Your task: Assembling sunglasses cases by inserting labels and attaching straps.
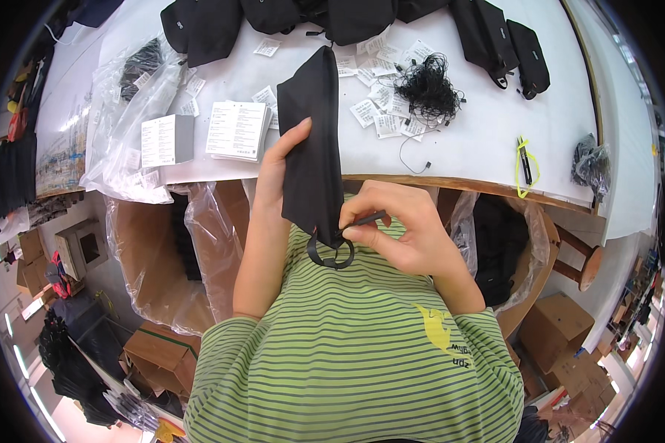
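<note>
White table [488, 133] spans the upper picture, its wooden front edge running from 9 toward 3 o'clock. Along the far edge at 12 o'clock, a row of black bags [214, 26]. At 10 o'clock, clear plastic bags [118, 125] heaped over the table's left end; just right of them a stack of white booklets [236, 129]. At 1 o'clock of centre, a spread of small white paper tags [377, 103] with a tangle of black string loops [427, 88] lying on them.

Black pouch [314, 140] — long, flat, held upright above the table edge near the centre, its lower end toward the striped green shirt [355, 347]. Left hand [277, 166] clamps the pouch at its 9 o'clock side: thumb pressed across the front face, fingers hidden behind the fabric. A black strap loop [331, 255] hangs from the pouch's bottom corner at 6 o'clock.

Right hand [399, 229] sits at 4 o'clock of the pouch, fingers curled in, thumb and forefinger pinched together on a thin black fastener [368, 218] — its tip reaches to the pouch's lower right corner, touching or just beside it; cannot tell which
</note>
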Demonstrator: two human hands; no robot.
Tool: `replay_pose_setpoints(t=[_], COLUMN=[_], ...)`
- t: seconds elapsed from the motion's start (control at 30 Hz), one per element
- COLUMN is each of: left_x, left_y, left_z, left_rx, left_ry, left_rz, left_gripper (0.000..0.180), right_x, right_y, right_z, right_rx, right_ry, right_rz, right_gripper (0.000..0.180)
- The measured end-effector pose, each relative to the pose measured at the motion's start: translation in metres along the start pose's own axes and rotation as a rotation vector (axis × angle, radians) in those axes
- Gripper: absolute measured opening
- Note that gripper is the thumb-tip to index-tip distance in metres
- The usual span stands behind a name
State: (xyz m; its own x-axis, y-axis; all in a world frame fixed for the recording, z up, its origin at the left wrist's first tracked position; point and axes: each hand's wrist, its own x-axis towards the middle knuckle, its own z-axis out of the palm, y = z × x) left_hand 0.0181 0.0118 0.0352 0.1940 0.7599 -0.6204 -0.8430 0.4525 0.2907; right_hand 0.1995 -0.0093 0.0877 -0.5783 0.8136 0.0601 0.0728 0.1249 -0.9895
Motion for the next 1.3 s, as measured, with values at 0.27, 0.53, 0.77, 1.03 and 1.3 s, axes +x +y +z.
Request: replay_pose_setpoints(t=[0.27, 0.53, 0.77, 1.03, 1.3], left_x=[-0.001, 0.008, 0.008, 0.010, -0.003], left_y=[0.000, 0.001, 0.007, -0.024, -0.041], left_z=[-0.003, -0.009, -0.014, -0.006, -0.015], left_rx=[0.148, 0.110, 0.052, -0.077, -0.047], left_ry=[0.027, 0.022, 0.072, 0.090, 0.010], left_rz=[-0.007, 0.021, 0.107, 0.174, 0.025], left_gripper=[0.030, 0.029, 0.028, 0.046, 0.056], right_x=[0.004, -0.002, 0.000, -0.026, -0.013], right_y=[-0.001, 0.002, 0.010, 0.030, 0.056], right_z=[-0.001, -0.002, -0.003, 0.018, 0.014], right_rx=[-0.077, 0.029, -0.247, -0.578, -0.203], right_ry=[0.103, -0.029, 0.492, 0.102, 0.439], right_rz=[-0.018, 0.042, -0.010, -0.082, 0.064], right_gripper=[0.012, 0.011, 0.019, 0.035, 0.040])
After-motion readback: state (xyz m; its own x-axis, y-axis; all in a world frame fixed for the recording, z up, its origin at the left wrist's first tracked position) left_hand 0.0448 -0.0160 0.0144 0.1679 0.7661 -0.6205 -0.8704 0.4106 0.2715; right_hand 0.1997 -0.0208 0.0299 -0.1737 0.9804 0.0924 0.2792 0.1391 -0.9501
